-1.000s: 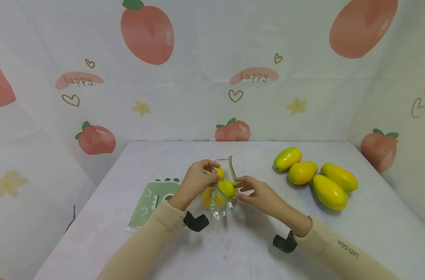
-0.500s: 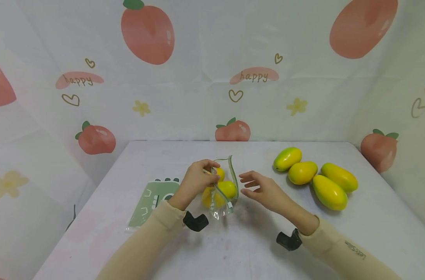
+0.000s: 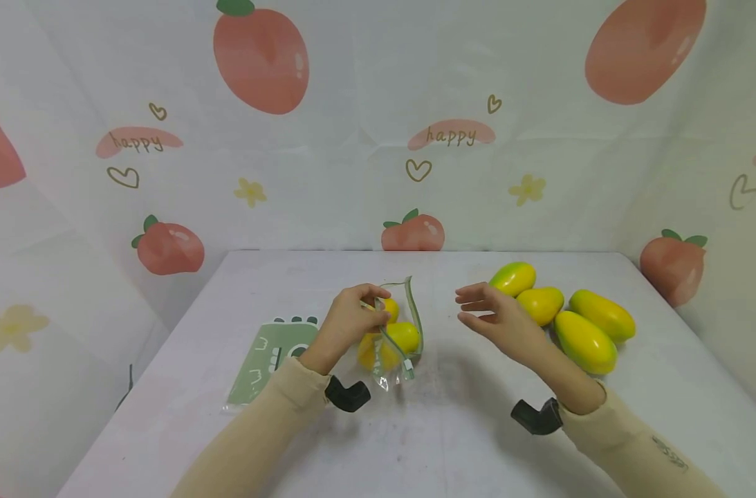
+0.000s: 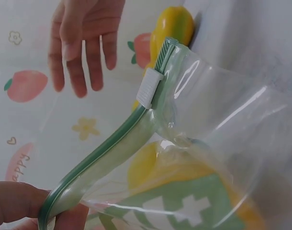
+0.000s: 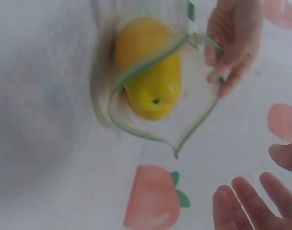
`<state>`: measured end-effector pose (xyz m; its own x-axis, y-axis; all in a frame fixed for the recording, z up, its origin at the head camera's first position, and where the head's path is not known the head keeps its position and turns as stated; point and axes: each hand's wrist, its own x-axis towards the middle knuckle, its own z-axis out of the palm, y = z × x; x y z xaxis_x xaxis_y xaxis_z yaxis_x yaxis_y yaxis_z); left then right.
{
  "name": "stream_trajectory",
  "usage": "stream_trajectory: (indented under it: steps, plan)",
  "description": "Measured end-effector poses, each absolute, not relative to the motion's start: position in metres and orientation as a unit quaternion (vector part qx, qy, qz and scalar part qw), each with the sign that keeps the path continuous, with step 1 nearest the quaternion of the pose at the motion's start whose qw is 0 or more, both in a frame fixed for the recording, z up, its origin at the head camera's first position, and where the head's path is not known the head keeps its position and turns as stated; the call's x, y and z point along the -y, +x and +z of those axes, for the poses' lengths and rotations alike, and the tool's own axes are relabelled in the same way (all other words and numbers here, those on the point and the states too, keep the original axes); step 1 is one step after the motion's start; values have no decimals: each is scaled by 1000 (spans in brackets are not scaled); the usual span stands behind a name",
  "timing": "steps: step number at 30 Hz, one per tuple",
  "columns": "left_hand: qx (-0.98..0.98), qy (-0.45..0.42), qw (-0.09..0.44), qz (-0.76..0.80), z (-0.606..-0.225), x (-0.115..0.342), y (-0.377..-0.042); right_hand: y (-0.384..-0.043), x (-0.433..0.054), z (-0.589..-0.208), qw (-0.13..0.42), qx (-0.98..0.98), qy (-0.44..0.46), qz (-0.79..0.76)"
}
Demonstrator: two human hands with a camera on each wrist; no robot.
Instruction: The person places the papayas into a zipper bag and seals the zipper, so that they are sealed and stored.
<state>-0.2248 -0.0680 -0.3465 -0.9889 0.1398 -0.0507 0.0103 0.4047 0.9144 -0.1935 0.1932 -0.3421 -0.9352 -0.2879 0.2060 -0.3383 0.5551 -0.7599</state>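
My left hand (image 3: 351,319) pinches the green zip edge of a clear slider zip bag (image 4: 103,146) between thumb and fingers. The bag's mouth gapes toward the right, and a white slider (image 4: 150,88) sits near one end of the zip. Inside are yellow mangoes (image 3: 404,337); one points its stem end at the opening in the right wrist view. My right hand (image 3: 502,321) hovers over the table between the bag and the loose mangoes, fingers extended and apart, holding nothing. It partly covers the nearest mangoes (image 3: 541,306).
Several yellow-green mangoes (image 3: 586,342) lie grouped at the right of the table (image 3: 378,443). A flat green bag with a printed cartoon face (image 3: 259,366) lies on the left, partly behind my left forearm. A peach-print cloth (image 3: 353,138) hangs behind.
My right hand has left the bag's opening and moved right, toward the loose mangoes. The left hand keeps its grip on the zip edge, and the bag has stayed in place.
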Motion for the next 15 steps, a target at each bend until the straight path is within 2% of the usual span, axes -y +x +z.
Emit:
stream_trajectory:
  steps: [15]
  plan:
    - [-838, 38, 62, 541, -346, 68, -224, -184, -247, -322, 88, 887, 100, 442]
